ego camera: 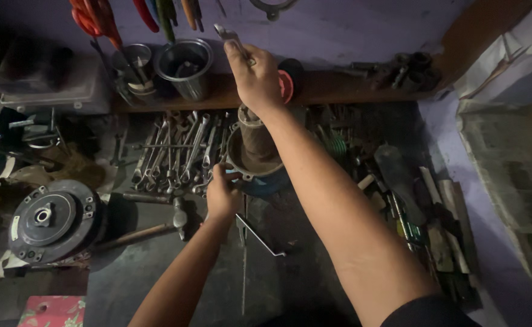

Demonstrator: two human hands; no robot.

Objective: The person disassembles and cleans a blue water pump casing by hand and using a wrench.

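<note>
The right hand (255,75) reaches up toward twelve o'clock, fingers curled around a slim flat metal tool (227,34) whose dull grey end pokes out above the knuckles, just below the wall. Beneath that wrist stands a worn cylindrical metal part (255,136), rusty brown and ridged, seated upright in a wide round housing (244,168) with a pale rim. The left hand (222,195) grips that rim at its seven o'clock edge, fingers bent over the lip. At nine o'clock of the housing lies a fan of shiny steel spanners (178,151), long and narrow, overlapping on the dark, grimy bench (157,272). A wooden-handled hammer (157,225) lies just left of the left hand, and further toward eight o'clock sits a heavy black disc-shaped pulley plate (54,221) with a bright hub. On the wooden shelf (332,88) at eleven o'clock stand two round metal cups (186,66). A thin angled metal bracket (258,235) lies just beside the left forearm.
</note>
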